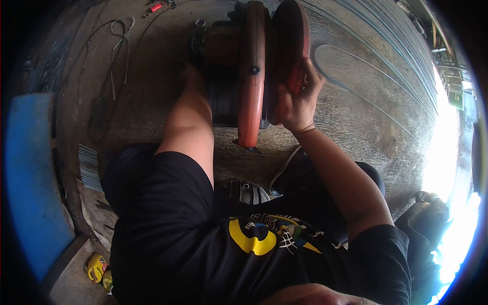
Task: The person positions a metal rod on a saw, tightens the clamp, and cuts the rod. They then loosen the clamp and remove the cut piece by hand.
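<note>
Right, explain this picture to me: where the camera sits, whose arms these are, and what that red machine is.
One camera, worn on a person's head, looks down past their black shirt at both bare arms. The view is a round fisheye, so straight lines bend. On the rough wooden surface stands a red cut-off saw with a round guard. The right hand grips the guard's edge. The left hand reaches to the saw's dark body; its fingers are hidden. Cords lie to the left, a blue panel further left, and a yellow item below.
</note>
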{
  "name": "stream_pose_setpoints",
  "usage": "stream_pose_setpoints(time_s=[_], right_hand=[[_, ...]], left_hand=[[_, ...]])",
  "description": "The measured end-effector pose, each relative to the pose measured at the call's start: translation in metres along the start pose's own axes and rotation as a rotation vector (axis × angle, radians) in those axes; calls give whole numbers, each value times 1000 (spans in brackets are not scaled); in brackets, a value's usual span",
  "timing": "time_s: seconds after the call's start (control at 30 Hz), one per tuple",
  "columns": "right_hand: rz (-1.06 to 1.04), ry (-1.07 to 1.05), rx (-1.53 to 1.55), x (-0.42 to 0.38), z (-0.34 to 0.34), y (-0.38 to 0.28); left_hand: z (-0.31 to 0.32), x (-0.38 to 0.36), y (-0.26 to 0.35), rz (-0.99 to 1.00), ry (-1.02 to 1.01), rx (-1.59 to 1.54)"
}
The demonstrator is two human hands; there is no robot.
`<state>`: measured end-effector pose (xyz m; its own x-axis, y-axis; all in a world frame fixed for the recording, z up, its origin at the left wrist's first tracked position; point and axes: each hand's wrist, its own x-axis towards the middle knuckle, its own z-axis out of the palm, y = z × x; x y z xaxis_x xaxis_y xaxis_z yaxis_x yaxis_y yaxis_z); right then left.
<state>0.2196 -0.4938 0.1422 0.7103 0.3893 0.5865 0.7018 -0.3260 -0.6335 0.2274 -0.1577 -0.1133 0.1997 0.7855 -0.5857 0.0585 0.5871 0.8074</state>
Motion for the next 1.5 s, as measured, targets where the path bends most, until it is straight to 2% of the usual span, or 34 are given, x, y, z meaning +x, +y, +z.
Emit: stream_pose_setpoints(time_s=[0.07,0.2,0.27,0.3,0.37,0.47,1.17,1.37,1.5], right_hand=[[-10,3,-11,0,0,0],[-13,-9,-17,1,-2,-1],[-20,-16,-29,2,-2,-2],[-24,-14,-36,3,-3,-2],[-29,-13,-43,2,-3,-2],[4,-33,-25,1,-4,-1],[-40,-1,0,4,-1,1],[-15,-31,-11,17,-7,-1],[3,-37,-7,20,-7,0]], left_hand=[[-5,38,-21,-8,-211,-91],[0,5,-4,-31,-231,-59],[2,11,-11,3,-383,-527],[0,13,-12,3,-382,-526],[-3,18,-12,-30,-225,-295],[6,-9,5,-38,-128,-326],[12,-47,-1,170,177,189],[14,-36,5,226,277,363],[14,4,-18,236,255,292]])
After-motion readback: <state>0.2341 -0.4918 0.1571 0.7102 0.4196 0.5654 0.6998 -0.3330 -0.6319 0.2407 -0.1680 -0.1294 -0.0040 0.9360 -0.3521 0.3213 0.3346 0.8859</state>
